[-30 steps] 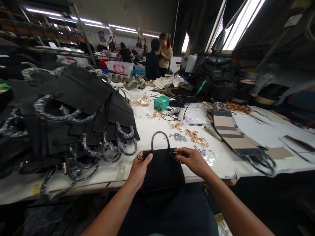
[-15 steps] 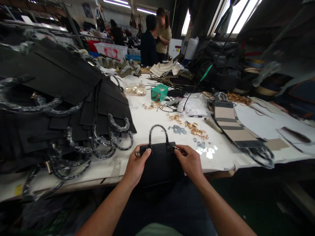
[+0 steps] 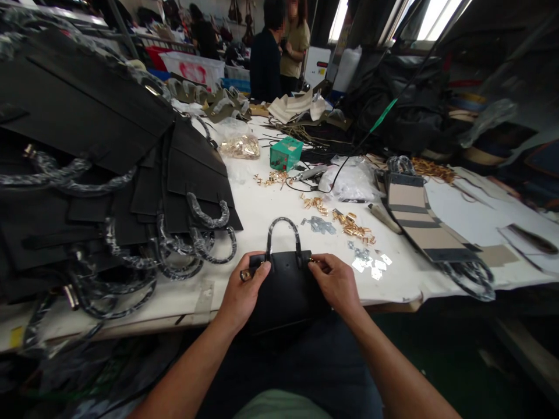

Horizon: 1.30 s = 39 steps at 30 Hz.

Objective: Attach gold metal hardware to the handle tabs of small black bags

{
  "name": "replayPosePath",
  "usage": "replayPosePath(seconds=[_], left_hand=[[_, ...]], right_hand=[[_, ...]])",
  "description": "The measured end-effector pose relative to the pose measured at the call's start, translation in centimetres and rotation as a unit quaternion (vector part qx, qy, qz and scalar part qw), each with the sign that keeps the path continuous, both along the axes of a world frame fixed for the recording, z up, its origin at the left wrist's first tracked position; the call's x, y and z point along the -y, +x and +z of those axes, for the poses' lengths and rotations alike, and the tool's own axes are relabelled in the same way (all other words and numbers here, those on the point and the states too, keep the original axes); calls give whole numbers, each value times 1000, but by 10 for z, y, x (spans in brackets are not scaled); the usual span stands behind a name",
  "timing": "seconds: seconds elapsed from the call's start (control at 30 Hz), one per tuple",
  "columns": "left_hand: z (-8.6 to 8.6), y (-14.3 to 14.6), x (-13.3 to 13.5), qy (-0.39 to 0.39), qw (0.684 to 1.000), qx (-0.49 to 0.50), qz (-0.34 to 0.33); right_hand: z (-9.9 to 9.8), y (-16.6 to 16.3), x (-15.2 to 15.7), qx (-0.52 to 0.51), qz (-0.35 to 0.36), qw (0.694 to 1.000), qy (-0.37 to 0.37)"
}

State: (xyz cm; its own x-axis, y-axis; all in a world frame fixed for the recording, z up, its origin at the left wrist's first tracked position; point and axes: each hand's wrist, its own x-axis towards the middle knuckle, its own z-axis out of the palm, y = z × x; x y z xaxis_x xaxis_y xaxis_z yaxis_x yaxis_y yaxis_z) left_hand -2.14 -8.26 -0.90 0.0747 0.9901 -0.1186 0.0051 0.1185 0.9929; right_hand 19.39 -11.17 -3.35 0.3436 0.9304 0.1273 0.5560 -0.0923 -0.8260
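A small black bag panel (image 3: 286,288) with a wrapped loop handle (image 3: 283,224) lies at the near edge of the white table (image 3: 262,221). My left hand (image 3: 242,294) grips its left top corner, thumb beside a gold ring fitting (image 3: 245,274). At the panel's right top corner, my right hand (image 3: 336,284) pinches a small gold fitting (image 3: 312,261). Both hands are closed on the piece.
A big stack of black bag panels with wrapped handles (image 3: 109,174) fills the left. Loose gold fittings (image 3: 353,230) and silver bits (image 3: 371,263) lie right of the panel. A green box (image 3: 286,154), a plastic bag (image 3: 349,180), tan-and-black panels (image 3: 414,224) and two standing people (image 3: 279,52) are beyond.
The camera has tilted down and everything sits a little higher in view. Both hands keep their grip on the panel's top corners, with the right hand closing in on the corner fitting.
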Motion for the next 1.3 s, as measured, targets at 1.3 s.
replayPosePath(seconds=[1.3], left_hand=[[15, 11, -57, -293, 884, 152, -331]], right_hand=[[22, 16, 6, 2, 104, 992, -72]])
